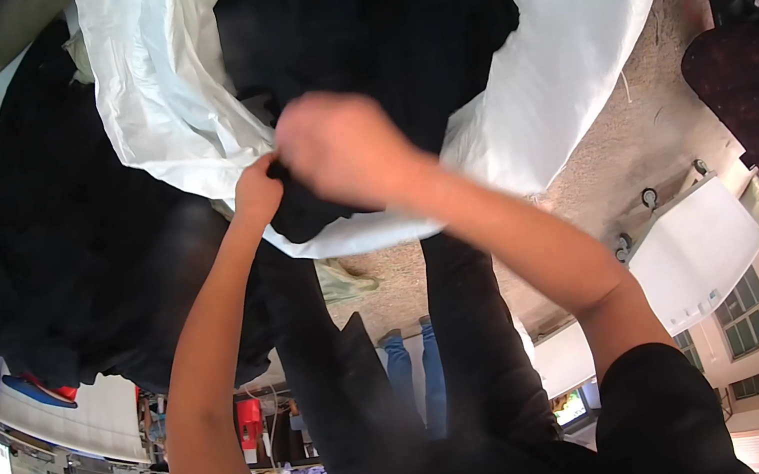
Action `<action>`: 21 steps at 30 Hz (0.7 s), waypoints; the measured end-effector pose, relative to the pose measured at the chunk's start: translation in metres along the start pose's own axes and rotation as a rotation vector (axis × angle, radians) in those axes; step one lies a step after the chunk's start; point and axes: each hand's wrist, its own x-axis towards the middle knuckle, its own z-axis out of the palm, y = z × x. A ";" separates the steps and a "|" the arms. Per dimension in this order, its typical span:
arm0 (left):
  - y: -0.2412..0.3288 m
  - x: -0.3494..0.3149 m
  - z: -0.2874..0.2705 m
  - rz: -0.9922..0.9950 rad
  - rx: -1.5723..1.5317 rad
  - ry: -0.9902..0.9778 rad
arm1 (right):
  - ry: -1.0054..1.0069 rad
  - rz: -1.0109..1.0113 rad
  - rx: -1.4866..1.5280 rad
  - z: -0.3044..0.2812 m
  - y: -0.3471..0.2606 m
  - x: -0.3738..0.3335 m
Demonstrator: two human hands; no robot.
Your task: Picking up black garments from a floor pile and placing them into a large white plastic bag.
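1. From my remote seat, I take the white sack (580, 19) as my landmark; its mouth opens upward, wide and uneven.
2. The black cloth (373, 25) lies in that mouth, with a loose part reaching the sack's near rim. Its long axis I can't tell, because the folds run together.
3. My left hand (259, 195) is at the sack's near-left rim. Its grip is pressed together, pinching what I judge to be the edge of the black cloth right beside the white material.
4. My right hand (338, 148) is over the sack's mouth, just right of the left. Its fingers look curled, but blur hides the grip, so I can't tell whether it pinches anything.
5. The relation that matters: the bulk of the cloth lies beyond and to the right of both grips, and the right hand is nearer to it.
6. Left of the sack sits a dark fabric heap (64, 232).
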 end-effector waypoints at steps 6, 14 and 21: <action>0.059 0.019 0.006 0.038 -0.505 0.377 | 0.015 0.452 -0.813 -0.071 0.117 -0.037; 0.097 -0.022 0.005 0.067 -0.087 -0.014 | -0.980 0.764 -0.885 -0.075 0.081 -0.124; 0.038 -0.094 0.023 0.181 -0.284 -0.092 | -0.178 0.048 -0.727 -0.059 0.036 0.003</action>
